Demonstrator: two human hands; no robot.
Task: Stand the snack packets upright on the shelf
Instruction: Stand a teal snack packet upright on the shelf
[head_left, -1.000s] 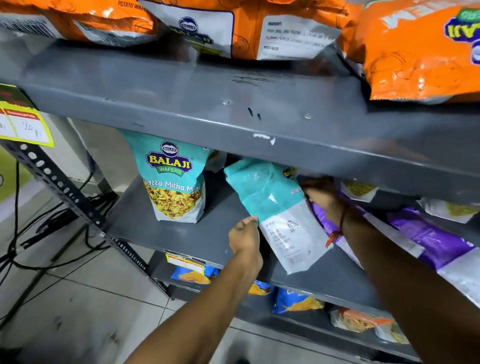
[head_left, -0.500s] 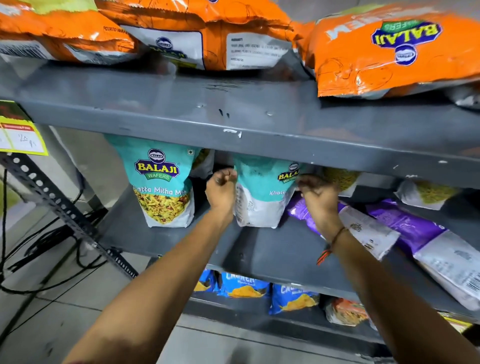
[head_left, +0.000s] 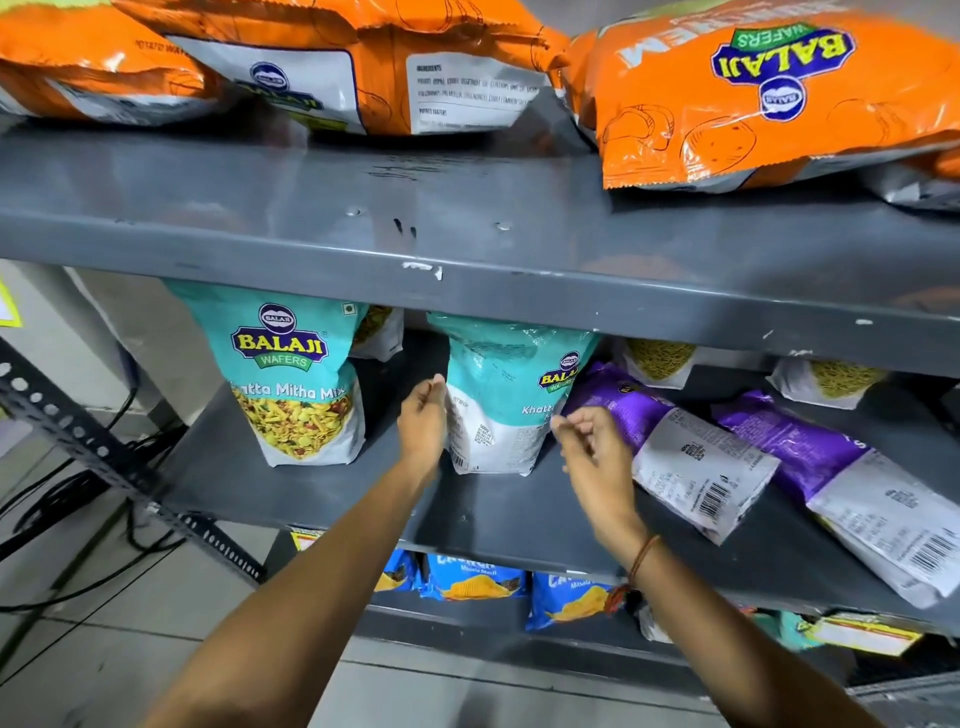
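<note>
Two teal snack packets stand upright on the grey middle shelf (head_left: 493, 525): one at the left (head_left: 291, 374), and a second (head_left: 493, 410) turned slightly, just right of it. My left hand (head_left: 423, 423) hovers at the second packet's left edge with fingers loosely curled and nothing in them. My right hand (head_left: 592, 449) is in front of its lower right corner, fingers spread and empty. Two purple packets (head_left: 675, 447) (head_left: 852, 483) lie flat to the right, label side up.
Orange wafer packets (head_left: 753, 98) lie flat on the upper shelf (head_left: 467, 228), which overhangs the packets' tops. More pale packets (head_left: 660, 358) stand behind the purple ones. Blue packets (head_left: 472, 577) sit on the lower shelf. A perforated steel upright (head_left: 78, 431) and cables run at the left.
The second teal packet went from tilted in my hands to standing on the shelf. Both hands have let go of it and drawn back a little.
</note>
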